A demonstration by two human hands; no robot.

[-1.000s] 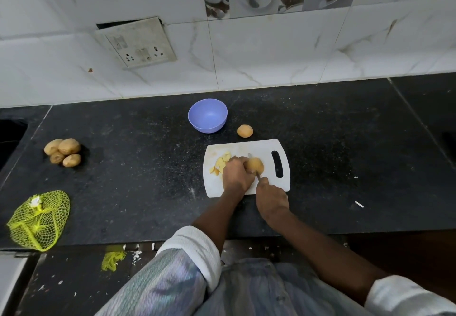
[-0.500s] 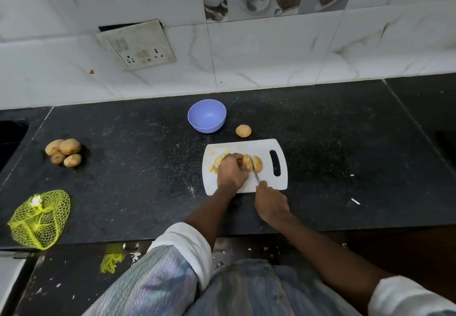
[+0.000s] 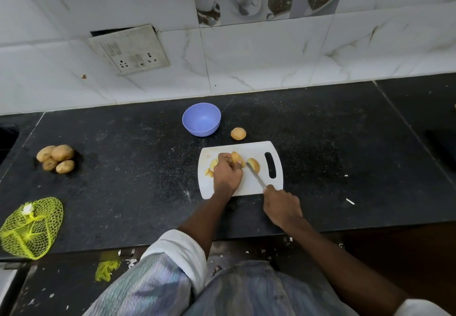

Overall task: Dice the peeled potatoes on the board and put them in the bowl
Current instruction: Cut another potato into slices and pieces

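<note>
The potato [image 3: 236, 157] on the white cutting board [image 3: 246, 185] now lies in two parts where a second ago we were holding it whole: our left hand [image 3: 227, 175] curls its fingers over the left piece, and the other half [image 3: 254, 164] sits freed just to the right, cut face toward the blade. Our right hand [image 3: 281, 207] grips the handle of the knife [image 3: 255, 176], and it has drawn back toward the near edge of the board, so the thin steel blade slants up between the two halves. We judge the first split is done and the dicing of this potato is only starting; the pale slices [image 3: 211, 168] by our left hand are cut but not yet moved, and the blue bowl [image 3: 201, 119] beyond the board looks empty. One more peeled potato [image 3: 238, 133], round and smooth, waits on the speckled black counter [image 3: 123, 180] just beyond the board's far edge. The board is flat plastic with rounded corners and a slot handle. Well off to the left lie rough brown unpeeled potatoes [image 3: 55, 159] and a yellow mesh bag [image 3: 30, 228]
</note>
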